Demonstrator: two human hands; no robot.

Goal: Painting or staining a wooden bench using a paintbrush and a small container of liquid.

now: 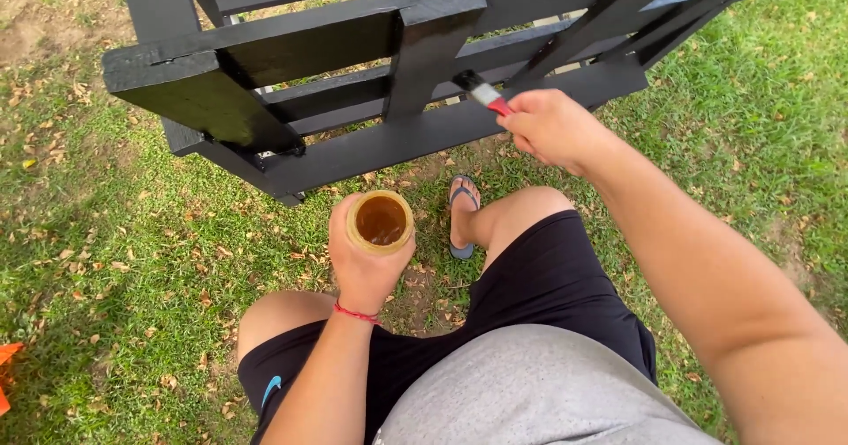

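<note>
Left hand (364,264) wrapped around a small round tan open-topped jar (381,222) of brown liquid, held upright over the grass (132,259), red string bracelet (356,313) at the wrist. Right hand (549,129) clenched on the red handle of a small paintbrush (482,92); dark bristles touch the black-painted wooden slatted frame (415,47) just above-left of that hand. Jar sits below-left of the right hand, well apart from the brush. Flip-flopped foot (461,217) between the hands, lower.

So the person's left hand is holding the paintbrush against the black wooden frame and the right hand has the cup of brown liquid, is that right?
Not quite: the hands are swapped. In the head view the right hand holds the paintbrush against the black wooden frame, and the left hand holds the cup of brown liquid.
</note>
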